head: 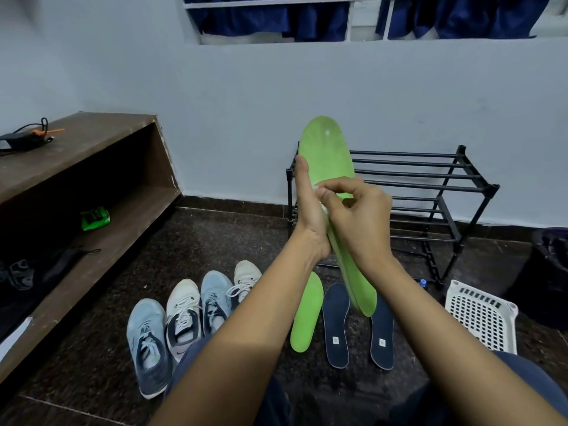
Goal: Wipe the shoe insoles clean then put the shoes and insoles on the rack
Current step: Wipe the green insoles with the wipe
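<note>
Green foam insole point(325, 149) gripped upright by left hand point(310, 210); right hand point(359, 216) pinches small whitish wipe point(316, 187) against it. Risk: hard rubbing flexes insole, breaks grip.

Soft, cool, even indoor light. Deep shadow fills the wooden shelf point(86, 146) on the left. Wide-angle bending curves the edges, the top-left corner smears, and the raised green insole point(330, 155) blurs at its lower end.

Matt, scuffed green insole point(327, 149) under my fingers point(341, 184).
Rack point(415, 174) is smooth black metal tubing, basket point(482, 318) white plastic, shelf point(92, 139) brown wood, floor point(221, 241) speckled stone.
</note>
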`<state>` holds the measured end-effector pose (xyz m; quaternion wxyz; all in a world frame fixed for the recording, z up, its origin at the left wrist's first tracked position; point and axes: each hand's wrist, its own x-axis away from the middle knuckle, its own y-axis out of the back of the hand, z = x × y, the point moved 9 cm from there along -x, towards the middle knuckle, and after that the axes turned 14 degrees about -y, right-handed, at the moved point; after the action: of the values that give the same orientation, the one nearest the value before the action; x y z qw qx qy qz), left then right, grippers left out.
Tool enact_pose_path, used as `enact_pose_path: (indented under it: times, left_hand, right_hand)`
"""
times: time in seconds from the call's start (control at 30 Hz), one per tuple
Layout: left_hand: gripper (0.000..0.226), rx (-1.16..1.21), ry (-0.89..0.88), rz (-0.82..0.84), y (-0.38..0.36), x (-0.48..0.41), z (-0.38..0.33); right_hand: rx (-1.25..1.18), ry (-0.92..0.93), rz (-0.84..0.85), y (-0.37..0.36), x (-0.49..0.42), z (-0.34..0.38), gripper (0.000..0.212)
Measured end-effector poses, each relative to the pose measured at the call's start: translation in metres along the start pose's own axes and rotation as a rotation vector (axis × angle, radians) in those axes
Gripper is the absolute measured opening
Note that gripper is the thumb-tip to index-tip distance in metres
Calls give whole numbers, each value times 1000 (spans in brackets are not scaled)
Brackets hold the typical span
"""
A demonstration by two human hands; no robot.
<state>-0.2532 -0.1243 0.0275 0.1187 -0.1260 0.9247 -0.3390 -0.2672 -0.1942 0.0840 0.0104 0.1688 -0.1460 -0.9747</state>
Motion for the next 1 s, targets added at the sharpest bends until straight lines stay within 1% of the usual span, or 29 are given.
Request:
enact_pose_path:
  times: [0.13,0.23,0.3,0.37,0.4,0.5,0.57,0.63,0.73,0.83,0.93,1.0]
  left_hand:
    - [74,5,-6,-33,2,0,2]
    - [74,12,-19,1,-3,-1,-4]
    - [76,24,-16,27,-4,-1,-6]
    - [81,58,-9,50,-4,-1,-8]
    - [84,80,-5,45,-3,-3,-10]
    - [89,146,4,13,1,-8,-14]
    - [90,110,7,-2,3,-8,-12]
    - [86,38,13,-1,2,-5,-4]
    - [72,-46,18,-23,3,-1,5]
    - [69,-52,0,-11,2,-2,1]
    - [70,-42,38,21,2,-2,-1]
    - [67,-13,56,28,4,-2,-4]
  right_hand:
    - [228,31,-75,0,-9,-4,11]
    - [379,46,-113,5,-11,-6,14]
    - [434,102,-129,5,-7,-2,14]
    - [417,145,-95,4,-1,-1,11]
    - [371,127,-49,3,1,-2,10]
    - [164,-6,109,-1,7,-10,7]
    - [52,-39,124,-2,7,-9,8]
    - [-16,-35,85,0,3,-6,9]
    - [48,11,13,1,-5,-2,9]
    - [245,38,-68,3,-13,-8,11]
    - [348,53,-81,3,-13,-13,13]
    - [386,95,-65,0,-8,-12,12]
